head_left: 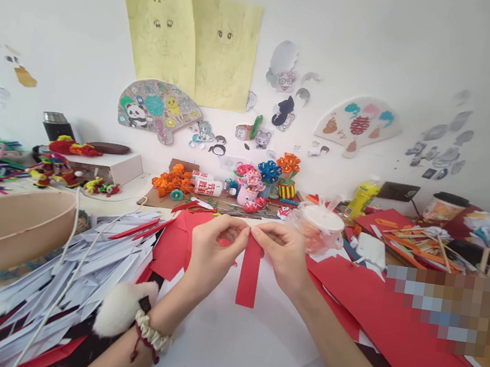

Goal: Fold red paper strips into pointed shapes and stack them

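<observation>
A red paper strip (249, 275) hangs down over a large white sheet of paper (225, 351), its top end pinched between both hands. My left hand (218, 246) grips the strip's upper left corner with thumb and forefinger. From the other side, my right hand (283, 253) pinches the same top edge, fingertips nearly touching those of the left. What the fingers do behind the strip is hidden. Behind my left hand lie red paper pieces (172, 246). A cream scrunchie (155, 335) circles my left wrist, and a white fluffy thing (120, 309) lies beside it.
Folded white paper strips (83, 264) are heaped at left, near a beige basin (6, 229) and a white cable. Large red paper sheets (389, 325) lie at right. Behind stand a bagged tub (321, 221), a yellow bottle (361, 198), a lidded cup (444, 208) and pipe-cleaner flowers (268, 175).
</observation>
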`<act>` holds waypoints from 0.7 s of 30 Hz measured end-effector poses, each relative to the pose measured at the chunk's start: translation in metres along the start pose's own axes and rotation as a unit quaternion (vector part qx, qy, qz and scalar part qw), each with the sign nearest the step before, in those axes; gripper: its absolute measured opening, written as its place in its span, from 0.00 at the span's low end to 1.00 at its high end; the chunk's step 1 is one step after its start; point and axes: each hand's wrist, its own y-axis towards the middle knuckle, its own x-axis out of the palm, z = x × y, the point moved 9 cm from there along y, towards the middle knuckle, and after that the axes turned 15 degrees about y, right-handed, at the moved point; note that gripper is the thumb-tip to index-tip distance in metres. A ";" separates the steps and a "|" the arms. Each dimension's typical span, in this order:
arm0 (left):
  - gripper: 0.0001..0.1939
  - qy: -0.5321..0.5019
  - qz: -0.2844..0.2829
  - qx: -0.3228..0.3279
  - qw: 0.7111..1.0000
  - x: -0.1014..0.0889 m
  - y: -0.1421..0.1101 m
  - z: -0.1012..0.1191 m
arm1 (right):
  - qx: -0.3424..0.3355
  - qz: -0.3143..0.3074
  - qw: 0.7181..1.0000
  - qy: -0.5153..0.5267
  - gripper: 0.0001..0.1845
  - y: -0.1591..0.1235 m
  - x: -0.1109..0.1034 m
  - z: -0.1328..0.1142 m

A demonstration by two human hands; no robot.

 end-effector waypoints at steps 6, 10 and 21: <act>0.04 -0.016 0.011 -0.001 1.000 -0.001 -0.002 0.001 | -0.005 0.004 1.000 0.014 0.08 -0.001 0.000 -0.001; 0.04 -0.012 0.015 -0.010 1.000 -0.001 -0.002 0.001 | -0.003 0.002 1.000 0.017 0.08 -0.001 0.001 -0.002; 0.08 -0.075 -0.054 -0.056 0.994 0.006 0.007 -0.013 | 0.014 -0.023 1.000 0.000 0.11 0.006 -0.004 0.001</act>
